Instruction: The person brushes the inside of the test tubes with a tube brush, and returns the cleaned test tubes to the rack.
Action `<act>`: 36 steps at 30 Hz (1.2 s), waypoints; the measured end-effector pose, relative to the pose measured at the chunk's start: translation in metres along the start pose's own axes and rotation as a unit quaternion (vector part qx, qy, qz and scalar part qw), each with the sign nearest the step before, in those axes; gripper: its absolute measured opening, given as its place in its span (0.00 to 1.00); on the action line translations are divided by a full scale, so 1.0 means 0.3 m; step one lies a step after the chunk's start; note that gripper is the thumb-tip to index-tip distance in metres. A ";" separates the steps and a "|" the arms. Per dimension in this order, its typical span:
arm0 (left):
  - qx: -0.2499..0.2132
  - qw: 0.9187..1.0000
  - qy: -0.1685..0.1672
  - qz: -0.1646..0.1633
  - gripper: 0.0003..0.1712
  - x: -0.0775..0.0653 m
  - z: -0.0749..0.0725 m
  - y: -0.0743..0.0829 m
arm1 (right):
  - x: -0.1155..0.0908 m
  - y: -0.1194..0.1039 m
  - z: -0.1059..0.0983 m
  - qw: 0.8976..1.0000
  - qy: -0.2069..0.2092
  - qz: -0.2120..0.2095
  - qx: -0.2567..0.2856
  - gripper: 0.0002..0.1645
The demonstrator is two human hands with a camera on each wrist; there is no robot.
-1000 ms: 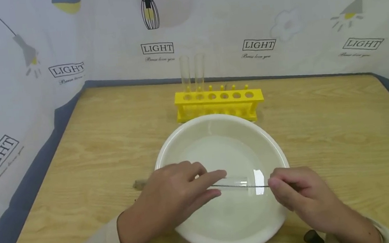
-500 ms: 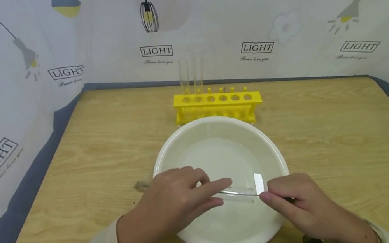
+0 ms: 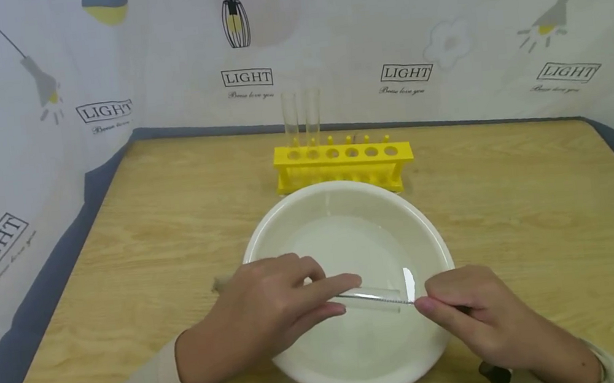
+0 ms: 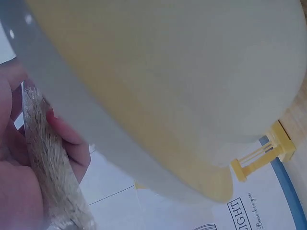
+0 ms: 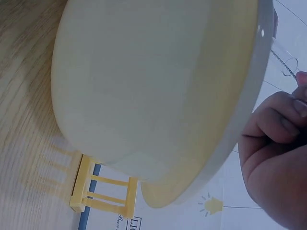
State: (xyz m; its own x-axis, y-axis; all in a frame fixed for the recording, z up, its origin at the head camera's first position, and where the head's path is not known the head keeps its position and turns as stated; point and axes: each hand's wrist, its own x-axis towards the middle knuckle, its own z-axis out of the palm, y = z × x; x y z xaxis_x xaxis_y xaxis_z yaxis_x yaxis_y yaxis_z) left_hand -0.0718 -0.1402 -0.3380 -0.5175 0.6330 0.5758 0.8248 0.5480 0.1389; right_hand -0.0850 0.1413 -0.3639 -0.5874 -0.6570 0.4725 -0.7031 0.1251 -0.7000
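In the head view, my left hand (image 3: pixel 273 305) holds a clear glass test tube (image 3: pixel 389 307) level over a white basin (image 3: pixel 438 228), its mouth pointing right. A test tube brush sits inside it; pale bristles (image 4: pixel 55 163) fill the tube in the left wrist view, with fingers and thumb around the glass. My right hand (image 3: pixel 480 313) pinches the brush's twisted wire (image 3: pixel 406 301) just outside the mouth. A wire loop shows beside these fingers in the right wrist view. The left hand hides the tube's middle; the closed end (image 3: pixel 221 283) shows past it.
Behind the basin stands a yellow rack (image 3: pixel 342 154) with two clear test tubes (image 3: pixel 313 117) in its left holes. Water seems to lie in the basin. A dark rounded thing (image 3: pixel 494 376) is beside my right wrist. Printed cloth (image 3: pixel 325 35) hangs behind the table.
Over the last second my right hand has come left towards the tube's mouth, and less wire shows outside it. My left hand has barely shifted.
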 end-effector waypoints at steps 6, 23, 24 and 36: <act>0.004 1.000 -0.010 -0.005 0.17 -0.003 -0.006 -0.007 | 0.009 0.011 -0.009 0.999 0.005 -0.040 0.009 0.23; 0.007 1.000 -0.014 -0.015 0.19 -0.006 -0.023 -0.037 | 0.002 0.036 -0.062 0.999 -0.007 -0.029 0.041 0.24; 0.007 1.000 -0.013 -0.016 0.19 -0.007 -0.023 -0.038 | 0.002 0.037 -0.066 0.999 -0.009 -0.028 0.045 0.23; 0.016 0.999 -0.023 -0.027 0.20 -0.007 -0.031 -0.051 | -0.002 0.066 -0.091 0.995 -0.020 -0.034 0.088 0.21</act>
State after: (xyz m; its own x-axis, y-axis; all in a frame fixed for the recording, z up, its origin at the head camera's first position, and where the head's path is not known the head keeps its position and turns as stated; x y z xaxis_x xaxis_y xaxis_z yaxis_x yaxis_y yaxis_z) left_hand -0.0812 -0.1551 -0.3338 -0.5715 0.6259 0.5306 0.7882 0.5986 0.1428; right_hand -0.1094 0.1643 -0.3634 -0.5223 -0.6892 0.5022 -0.6574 -0.0496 -0.7519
